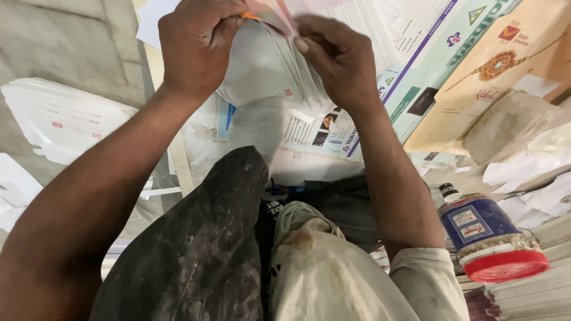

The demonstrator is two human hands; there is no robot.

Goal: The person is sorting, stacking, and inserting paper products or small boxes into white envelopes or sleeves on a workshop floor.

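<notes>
Head view, looking down past the person's knees. Both hands are up at the top of the frame, working one stack of white paper sheets (262, 62).

- Left hand (196, 47): closed in a fist-like pinch on the stack's upper left edge. A sliver of orange shows at the fingertips; can't tell what it is.
- Right hand (336, 56): fingers curled, thumb and fingertips pinched on the top edge of the sheets, just right of the left hand. A pale pink sheet (276, 15) sits between the two grips.
- Stack position: between and just below both hands, hanging toward the lap and fanned so the individual sheet edges show as fine parallel lines on the right side. Thin, flat, matte white paper, with a small red mark near the lower edge.

Surroundings:
- Printed newspaper pages (309, 134) spread on the floor under the stack; glossy-looking, multicoloured.
- Tan cardboard box (505, 77) at upper right, with an ornamental print.
- Another pile of white sheets (65, 122) lies on the grey concrete at left, well apart from the hands.
- Blue cylindrical jar with a red lid (488, 238) lies on its side at lower right, near the right elbow. Its rim is crusted with residue.
- Dark, stained trouser knee (202, 249) bottom centre.
</notes>
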